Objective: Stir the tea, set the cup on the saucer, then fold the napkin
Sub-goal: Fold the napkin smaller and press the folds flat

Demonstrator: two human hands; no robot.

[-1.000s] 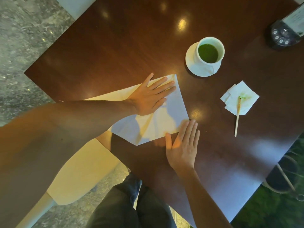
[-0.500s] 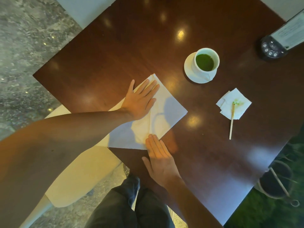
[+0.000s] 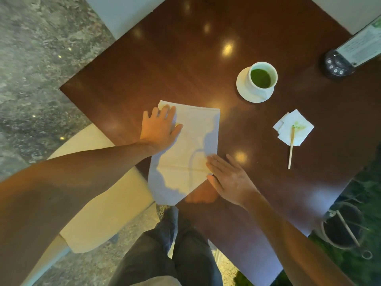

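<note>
A white cloth napkin (image 3: 191, 145), folded into a long rectangle, lies on the dark wooden table (image 3: 185, 58), its near end hanging over the table's edge. My left hand (image 3: 158, 129) lies flat on its far left corner, fingers spread. My right hand (image 3: 228, 178) presses flat on its right edge near the front. A white cup (image 3: 262, 78) of green tea stands on a white saucer (image 3: 242, 85) at the right. A wooden stirrer (image 3: 291, 149) rests with its green-stained tip on a small paper napkin (image 3: 293, 126).
A black stand with buttons holding a menu card (image 3: 338, 65) sits at the far right. A cream chair seat (image 3: 99, 203) is below left of the table. A dark bucket with a stick (image 3: 342, 226) stands on the floor at right. My legs (image 3: 175, 250) are under the table's edge.
The napkin has turned and now lies as a narrower rectangle. My left hand slid to its far left corner; my right hand moved onto its right edge.
</note>
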